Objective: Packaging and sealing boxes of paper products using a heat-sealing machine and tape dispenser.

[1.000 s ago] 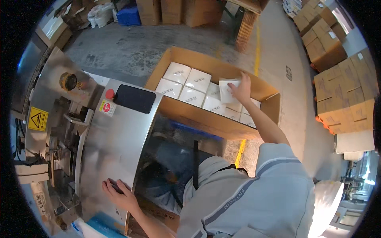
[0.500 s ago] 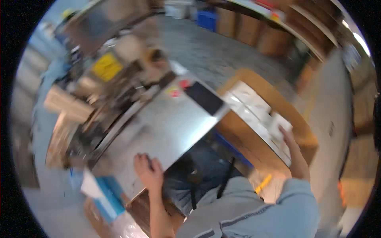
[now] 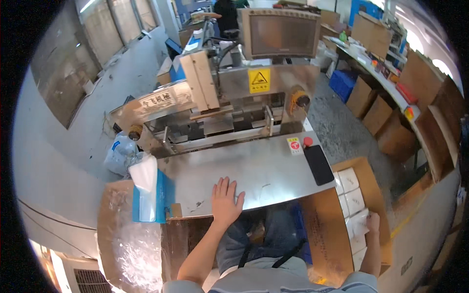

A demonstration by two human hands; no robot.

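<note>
The person's left hand [image 3: 226, 202] lies palm down on the metal worktop [image 3: 195, 171], near its near edge, its grip apart: the fingers are slightly spread and hold nothing visible. The right hand [image 3: 373, 224] is over the open carton [image 3: 325, 227] to the right of the worktop, its grip clamped on the right edge of a white packet [image 3: 360, 222]. That packet is tilted and lies over the other packets [image 3: 354, 201], which fill the carton in rows; the thumb's exact position cannot be made out.

At the worktop's right end lies a flat black panel [image 3: 319, 165], with a red button [image 3: 307, 141] just beyond its far left corner. Along the far side stands a machine bearing a yellow warning sign [image 3: 259, 80], and a monitor [image 3: 282, 35] rises behind it. At the worktop's left end is a blue box [image 3: 168, 193] with a white sheet [image 3: 145, 173] over it. Nearer and further left, a second carton [image 3: 108, 219] holds crumpled clear plastic [image 3: 137, 244].
</note>
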